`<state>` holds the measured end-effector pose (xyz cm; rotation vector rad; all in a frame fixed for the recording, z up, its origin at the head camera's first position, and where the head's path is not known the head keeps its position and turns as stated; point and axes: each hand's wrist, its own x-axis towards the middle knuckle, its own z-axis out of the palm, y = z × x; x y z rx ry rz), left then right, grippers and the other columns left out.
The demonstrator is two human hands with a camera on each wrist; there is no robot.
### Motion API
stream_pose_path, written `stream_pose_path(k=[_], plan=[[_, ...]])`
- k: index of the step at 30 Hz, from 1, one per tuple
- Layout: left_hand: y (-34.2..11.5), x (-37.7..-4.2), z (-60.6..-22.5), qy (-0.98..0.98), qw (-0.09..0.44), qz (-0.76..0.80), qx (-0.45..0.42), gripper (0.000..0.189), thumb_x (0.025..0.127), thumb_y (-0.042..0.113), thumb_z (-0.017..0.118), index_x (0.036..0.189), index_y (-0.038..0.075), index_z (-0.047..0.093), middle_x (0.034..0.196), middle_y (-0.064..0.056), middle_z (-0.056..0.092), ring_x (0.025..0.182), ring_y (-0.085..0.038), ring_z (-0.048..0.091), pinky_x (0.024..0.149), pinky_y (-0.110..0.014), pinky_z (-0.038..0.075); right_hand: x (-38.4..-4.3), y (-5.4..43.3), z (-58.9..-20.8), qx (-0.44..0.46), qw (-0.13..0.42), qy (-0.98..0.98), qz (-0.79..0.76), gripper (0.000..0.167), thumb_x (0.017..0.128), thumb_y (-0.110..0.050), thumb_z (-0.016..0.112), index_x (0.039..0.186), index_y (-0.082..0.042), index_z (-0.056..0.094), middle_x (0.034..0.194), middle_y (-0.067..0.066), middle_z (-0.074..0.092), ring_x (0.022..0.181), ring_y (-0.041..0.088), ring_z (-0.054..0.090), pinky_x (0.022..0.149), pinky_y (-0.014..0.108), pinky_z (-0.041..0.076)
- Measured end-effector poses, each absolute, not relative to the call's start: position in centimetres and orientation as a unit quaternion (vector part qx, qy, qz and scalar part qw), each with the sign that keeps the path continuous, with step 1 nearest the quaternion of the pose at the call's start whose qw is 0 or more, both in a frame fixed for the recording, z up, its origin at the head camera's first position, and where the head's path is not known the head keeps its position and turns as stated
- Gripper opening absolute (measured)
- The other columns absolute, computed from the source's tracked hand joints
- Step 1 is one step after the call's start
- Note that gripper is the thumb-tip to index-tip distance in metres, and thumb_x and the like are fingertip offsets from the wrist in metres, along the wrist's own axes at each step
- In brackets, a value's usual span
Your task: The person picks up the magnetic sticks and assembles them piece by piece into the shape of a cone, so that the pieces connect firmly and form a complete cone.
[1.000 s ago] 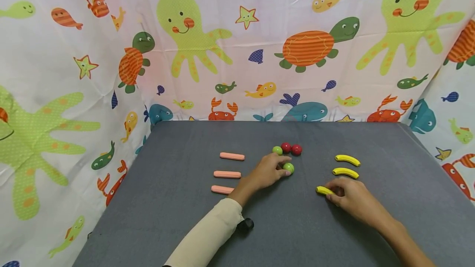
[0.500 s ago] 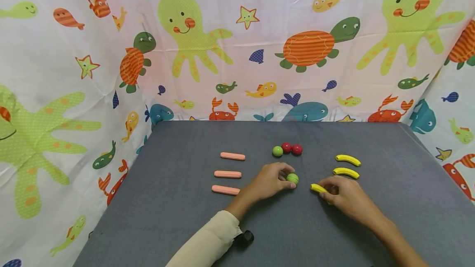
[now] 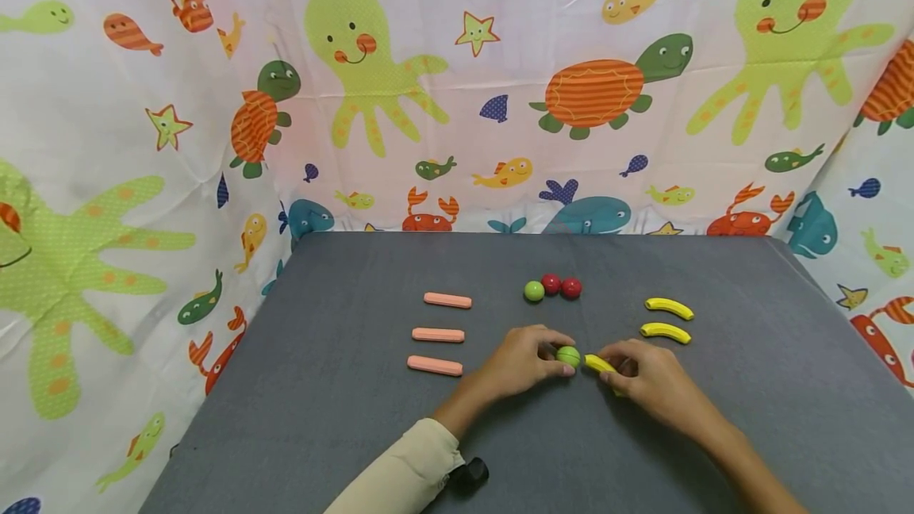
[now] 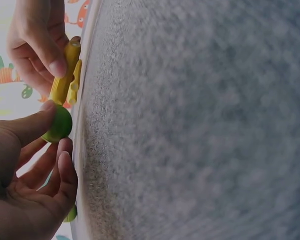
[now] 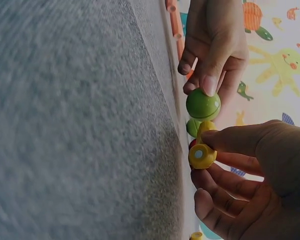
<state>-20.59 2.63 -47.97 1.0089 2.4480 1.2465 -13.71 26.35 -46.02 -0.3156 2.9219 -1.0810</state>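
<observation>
My left hand (image 3: 521,362) pinches a green ball (image 3: 568,357) with a seam round it, between thumb and fingers. Facing it, my right hand (image 3: 653,379) pinches a curved yellow toy banana (image 3: 598,364) by its rear part. The banana's front end points at the ball, and the two are very close; whether they touch I cannot tell. In the right wrist view the held banana (image 5: 202,156) shows a pale dot on its near end. The left wrist view shows the green ball (image 4: 59,124) just below the banana (image 4: 65,75).
Behind the hands sit another green ball (image 3: 534,291) and two red balls (image 3: 551,284). Two more yellow bananas (image 3: 666,331) lie at the right. Three pink sticks (image 3: 438,335) lie in a column at the left. A sea-animal curtain (image 3: 457,125) borders the grey table (image 3: 343,387).
My left hand has brought the green ball nearer and to the right, away from the other balls. My right hand has moved left with the banana, closing the gap between them.
</observation>
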Motion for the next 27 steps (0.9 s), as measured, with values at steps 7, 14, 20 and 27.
stream_pose_path(k=[7, 14, 20, 27], plan=[[2.74, -20.40, -48.13, 0.836, 0.101, 0.413, 0.348, 0.038, 0.094, 0.025, 0.083, 0.129, 0.012, 0.076, 0.115, 0.003, 0.072, 0.090, 0.005, 0.061, 0.079, -0.013, 0.051, -13.67, 26.05, -46.16, -0.107, -0.001, 0.932, -0.345, 0.021, 0.090, -0.009, 0.085, 0.110, -0.009, 0.078, 0.092, -0.003, 0.072, 0.073, 0.004, 0.061, 0.061, 0.024, 0.052], [2.78, -20.32, -48.03, 0.839, 0.106, 0.407, 0.346, 0.038, 0.095, 0.025, 0.082, 0.130, 0.011, 0.076, 0.115, 0.001, 0.071, 0.091, 0.005, 0.061, 0.079, -0.013, 0.051, -13.62, 25.95, -46.13, -0.102, 0.017, 0.935, -0.340, 0.023, 0.091, -0.011, 0.084, 0.112, -0.008, 0.077, 0.090, -0.004, 0.070, 0.074, 0.006, 0.060, 0.061, 0.024, 0.051], [2.94, -20.30, -48.23, 0.843, 0.111, 0.399, 0.344, 0.042, 0.095, 0.022, 0.083, 0.134, 0.009, 0.074, 0.113, -0.001, 0.068, 0.088, 0.005, 0.060, 0.077, -0.013, 0.051, -13.54, 25.92, -46.28, -0.098, 0.033, 0.939, -0.328, 0.023, 0.092, -0.013, 0.084, 0.113, -0.008, 0.077, 0.085, -0.005, 0.067, 0.072, 0.007, 0.058, 0.061, 0.025, 0.049], [2.76, -19.81, -48.21, 0.838, 0.121, 0.419, 0.327, 0.045, 0.095, 0.020, 0.083, 0.137, 0.007, 0.071, 0.117, -0.002, 0.066, 0.090, 0.008, 0.062, 0.078, -0.014, 0.052, -13.45, 25.95, -46.46, -0.097, 0.050, 0.940, -0.325, 0.023, 0.094, -0.017, 0.082, 0.114, -0.008, 0.076, 0.082, -0.007, 0.066, 0.072, 0.007, 0.058, 0.063, 0.025, 0.048]])
